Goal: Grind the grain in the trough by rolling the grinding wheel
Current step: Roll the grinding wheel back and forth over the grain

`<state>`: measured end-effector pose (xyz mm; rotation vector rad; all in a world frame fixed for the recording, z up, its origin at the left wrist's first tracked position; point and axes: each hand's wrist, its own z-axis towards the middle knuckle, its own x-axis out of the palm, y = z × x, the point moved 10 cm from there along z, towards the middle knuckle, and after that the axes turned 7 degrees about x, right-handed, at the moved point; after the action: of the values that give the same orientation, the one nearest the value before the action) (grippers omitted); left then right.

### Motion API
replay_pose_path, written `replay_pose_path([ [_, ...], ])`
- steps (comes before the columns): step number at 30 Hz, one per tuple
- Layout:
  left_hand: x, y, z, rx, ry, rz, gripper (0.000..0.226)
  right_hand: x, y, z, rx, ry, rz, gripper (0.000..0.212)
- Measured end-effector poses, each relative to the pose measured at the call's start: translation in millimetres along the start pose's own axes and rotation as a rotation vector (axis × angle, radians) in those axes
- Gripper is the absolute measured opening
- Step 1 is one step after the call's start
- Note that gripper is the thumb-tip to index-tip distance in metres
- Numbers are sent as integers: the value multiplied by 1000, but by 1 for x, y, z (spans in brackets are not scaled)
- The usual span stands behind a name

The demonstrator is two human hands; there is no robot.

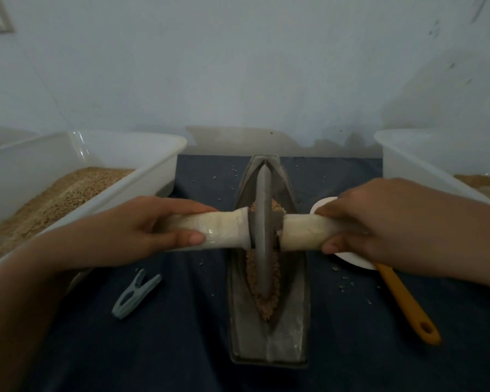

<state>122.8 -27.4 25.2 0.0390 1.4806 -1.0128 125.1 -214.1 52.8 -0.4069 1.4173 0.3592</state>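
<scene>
Grey metal disc grinding wheel (263, 233): standing upright in the long, dark boat-shaped trough (269, 340), amid tan crushed grain (262, 302). Left hand (142, 230) and right hand (379, 224) are gripping its pale crosswise axle handle (227, 232), equidistant; trough is running straight away from the person.

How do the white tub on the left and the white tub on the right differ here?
The white plastic tub on the left shows a broad bed of tan grain; the white plastic tub on the right shows only a small tan patch. The left tub is largely in frame, the right one mostly cut off. Both sit on the dark blue cloth.
</scene>
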Motion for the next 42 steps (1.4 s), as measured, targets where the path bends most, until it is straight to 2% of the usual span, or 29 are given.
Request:
replay_pose_path([
  [3,-6,5,8,-10,-158,134,44,9,-13,18,74,-89,26,24],
  [6,-8,2,15,18,-340,437,46,17,-23,33,139,-247,-17,34],
  [9,-7,2,18,33,-377,537,51,18,-25,35,143,-293,-46,37],
  [12,-9,3,15,21,-320,371,49,16,-17,31,99,-209,-76,34],
  [16,-4,1,4,16,-91,65,40,7,0,12,11,-35,-108,24],
  [18,1,-5,-1,38,34,2,41,0,7,-1,-27,19,-92,18],
  [20,2,-7,-2,36,69,-10,42,-2,10,-6,-38,32,-64,19],
  [23,-3,-1,4,-10,-61,66,34,2,-1,8,16,-45,-22,21],
  [27,-7,1,14,-2,-322,402,43,14,-19,30,118,-232,-14,36],
  [29,-6,-2,18,29,-380,537,46,17,-24,33,139,-292,-34,42],
  [32,-9,0,18,33,-330,456,45,19,-20,33,97,-249,-91,38],
  [37,-1,9,3,-43,-58,20,43,10,1,14,-2,-88,-159,29],
  [40,5,3,-3,-25,69,-36,38,3,7,2,-25,-38,-140,30],
  [42,3,2,-3,-28,42,-26,38,1,5,5,-24,-55,-102,28],
])
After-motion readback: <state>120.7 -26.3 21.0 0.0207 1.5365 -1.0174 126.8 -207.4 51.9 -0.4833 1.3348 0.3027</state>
